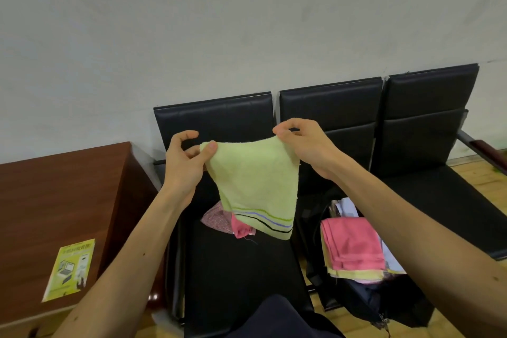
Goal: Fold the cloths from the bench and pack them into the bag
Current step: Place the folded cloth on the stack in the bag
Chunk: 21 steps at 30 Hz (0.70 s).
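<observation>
The green towel [255, 189] hangs in the air between the two hands, held up by its top corners in front of the bench's backrest. The left hand [183, 164] pinches the left corner between thumb and fingers. The right hand [304, 145] pinches the right corner in the same way and sits a little higher. The top edge runs from hand to hand, sagging slightly. The towel's length drops straight down from that edge, ending in the striped hem [266, 223], which slopes lower on the right-hand side. Neither hand is nearer to the cloth, as each holds one end of the same edge.

Below the hands, partly hidden behind the hem, a few unfolded cloths [227, 221] lie on the bench [241, 269] seat. Down and out from the right hand, beneath the right forearm, the dark bag [384, 299] lies open with a folded pink cloth [354, 244] on top of a stack inside.

The fold probably depends on that hand-to-hand edge: bringing the corners together would halve the towel across its width. The bag lies on the right hand's side, so that hand seems better placed to pack it.

Out past the left forearm stands a wooden desk [55, 186] with a yellow leaflet [70, 269] on it.
</observation>
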Each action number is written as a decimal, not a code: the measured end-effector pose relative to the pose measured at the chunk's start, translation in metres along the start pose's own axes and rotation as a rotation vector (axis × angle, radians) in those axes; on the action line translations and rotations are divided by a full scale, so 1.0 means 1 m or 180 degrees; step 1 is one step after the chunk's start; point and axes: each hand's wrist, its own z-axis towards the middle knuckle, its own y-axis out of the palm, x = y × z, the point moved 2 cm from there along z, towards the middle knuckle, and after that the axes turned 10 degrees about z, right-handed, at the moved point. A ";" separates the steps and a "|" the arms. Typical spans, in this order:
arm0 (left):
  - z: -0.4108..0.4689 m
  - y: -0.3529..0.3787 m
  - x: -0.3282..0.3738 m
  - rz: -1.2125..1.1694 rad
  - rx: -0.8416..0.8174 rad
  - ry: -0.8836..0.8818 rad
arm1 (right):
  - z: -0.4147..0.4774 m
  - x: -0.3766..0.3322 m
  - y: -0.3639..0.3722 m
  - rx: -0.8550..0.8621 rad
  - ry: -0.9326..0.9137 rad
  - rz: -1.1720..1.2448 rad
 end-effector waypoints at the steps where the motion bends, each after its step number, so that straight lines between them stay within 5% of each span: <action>1: 0.001 0.000 0.000 0.0077 -0.0072 0.0075 | 0.000 0.002 -0.001 -0.0016 0.0032 0.0037; 21: 0.004 -0.006 -0.022 0.2510 -0.0557 0.1153 | -0.005 0.041 -0.015 -0.0179 -0.0412 -0.1959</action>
